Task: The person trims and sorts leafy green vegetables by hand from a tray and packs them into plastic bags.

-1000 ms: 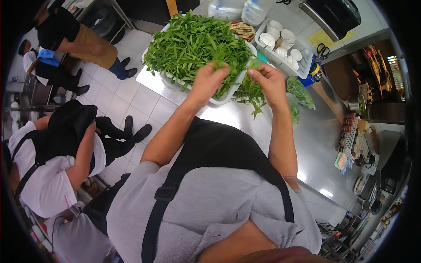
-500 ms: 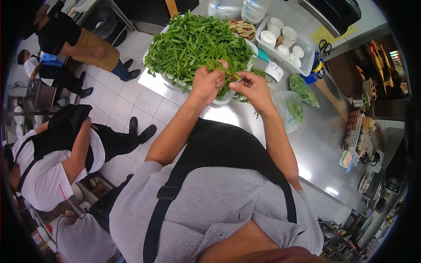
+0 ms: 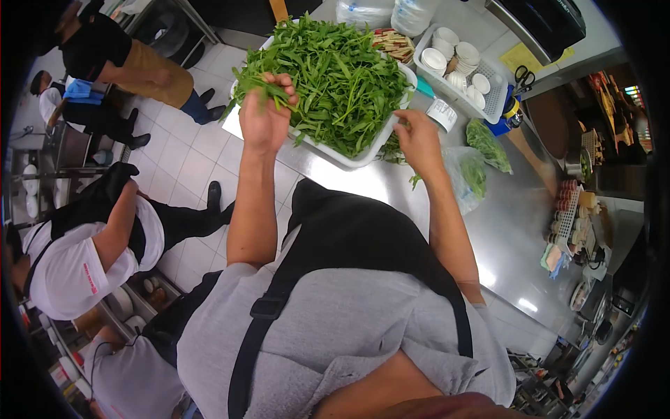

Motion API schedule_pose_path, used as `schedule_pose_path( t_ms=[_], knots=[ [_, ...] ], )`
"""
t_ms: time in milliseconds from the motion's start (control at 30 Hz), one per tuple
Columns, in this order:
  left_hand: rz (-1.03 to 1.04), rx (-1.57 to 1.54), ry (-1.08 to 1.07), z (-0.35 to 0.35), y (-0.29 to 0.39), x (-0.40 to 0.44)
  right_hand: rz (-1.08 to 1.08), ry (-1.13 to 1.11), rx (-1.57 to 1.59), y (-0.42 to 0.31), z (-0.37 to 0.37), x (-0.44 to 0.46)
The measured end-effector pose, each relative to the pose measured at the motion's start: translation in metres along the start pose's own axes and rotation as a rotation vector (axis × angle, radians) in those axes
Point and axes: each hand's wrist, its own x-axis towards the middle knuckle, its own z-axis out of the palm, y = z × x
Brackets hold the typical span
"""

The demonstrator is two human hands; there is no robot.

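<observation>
A white tub (image 3: 361,162) is heaped high with leafy greens (image 3: 342,77) that have long narrow leaves and thin stems. Over the tub's left side, my left hand (image 3: 265,122) is closed around a leafy green sprig (image 3: 264,89), whose leaves poke out past the fingers. My right hand (image 3: 421,145) is at the tub's right edge, thumb and fingers curled together; whatever they pinch, if anything, is too small to make out. Below that hand, some loose green leaves (image 3: 416,181) lie on the steel counter by the tub.
Bagged greens (image 3: 488,144) and a clear plastic bag (image 3: 464,178) lie on the steel counter (image 3: 488,230) to the right. Behind stand a basket (image 3: 494,105) of small white cups, scissors (image 3: 523,77) and a white labelled container (image 3: 442,114). Several people stand at left.
Both hands were together over the tub's front, holding a sprig between them. They have parted: my left hand has moved left with the leafy green sprig, my right slightly right.
</observation>
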Motion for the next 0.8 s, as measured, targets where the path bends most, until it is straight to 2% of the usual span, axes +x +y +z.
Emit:
schedule_pose_path(
  t_ms=[67,167,267,367,400,433,533,633,733,800],
  knots=[
    [-0.024,0.006,-0.063,-0.015,0.004,0.001,0.038,-0.147,0.116,-0.034,0.003,0.011],
    [-0.078,0.001,-0.106,-0.027,-0.002,-0.001,-0.066,-0.189,0.139,-0.044,0.033,0.024],
    [-0.162,-0.05,-0.107,-0.032,-0.011,-0.004,-0.406,-0.065,-0.134,-0.04,0.06,0.03],
    [-0.205,-0.025,-0.042,-0.022,-0.018,-0.01,-0.256,-0.051,-0.001,-0.034,0.056,0.031],
    [-0.192,0.035,-0.014,-0.018,-0.018,-0.017,-0.113,-0.07,0.179,-0.041,0.043,0.029],
    [-0.183,0.094,0.019,-0.014,-0.02,-0.023,-0.105,-0.042,0.278,-0.042,0.034,0.025],
    [-0.263,0.013,0.036,-0.019,-0.035,-0.029,-0.061,0.014,0.52,-0.025,0.014,0.016],
    [-0.407,0.102,0.06,-0.007,-0.053,-0.03,0.109,0.03,0.78,-0.015,0.012,0.01],
    [-0.539,0.194,0.103,0.021,-0.065,-0.04,0.147,0.03,0.797,-0.013,0.01,0.007],
    [-0.538,0.242,0.037,0.03,-0.072,-0.04,0.13,0.02,0.784,-0.015,0.01,0.005]
  ],
)
